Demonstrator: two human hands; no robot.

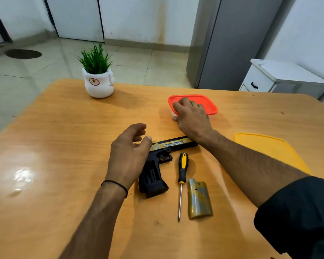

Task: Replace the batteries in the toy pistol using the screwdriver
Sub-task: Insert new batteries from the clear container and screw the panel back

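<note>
Two grips above the counter [64,128]: right grip [192,116] grasps the red-lidded box [208,101], left grip [127,152] hovers released over the toy pistol [174,143]

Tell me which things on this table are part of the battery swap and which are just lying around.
Job: toy pistol, screwdriver, removed grip cover, and probably the red-lidded box that the right hand grips.
Lying about: potted plant, yellow lid.
</note>
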